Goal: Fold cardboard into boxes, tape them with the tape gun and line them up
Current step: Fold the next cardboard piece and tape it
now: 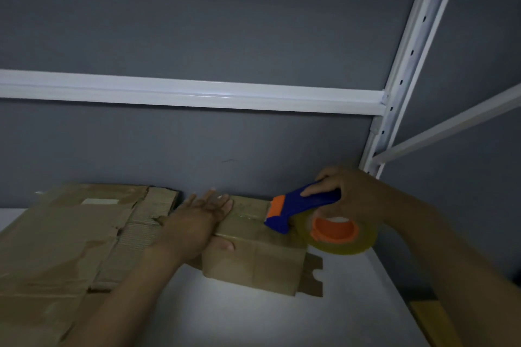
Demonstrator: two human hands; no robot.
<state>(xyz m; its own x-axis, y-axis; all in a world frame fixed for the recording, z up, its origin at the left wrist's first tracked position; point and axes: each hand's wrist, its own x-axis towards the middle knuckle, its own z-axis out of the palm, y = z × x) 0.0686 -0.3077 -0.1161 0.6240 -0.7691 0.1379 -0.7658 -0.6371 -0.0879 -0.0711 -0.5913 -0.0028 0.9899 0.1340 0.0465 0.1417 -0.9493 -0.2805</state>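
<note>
A small folded cardboard box [253,262] stands on the white shelf [253,318] near the grey back wall. My left hand [194,222] lies on the box's top left end, fingers straight across the top and thumb against the front face. My right hand [352,194] grips the blue handle of the tape gun [298,208]. The gun's orange-and-blue head touches the right end of the box top. Its roll of clear tape [341,234] with an orange hub hangs just off the box's right edge. A strip of tape shines along the top seam.
A stack of flattened, torn cardboard [70,239] lies on the shelf to the left of the box. A white shelf rail [197,91] crosses the wall above, and a white perforated upright [406,65] stands at the right. A yellowish strip [434,321] shows beyond the shelf's right edge.
</note>
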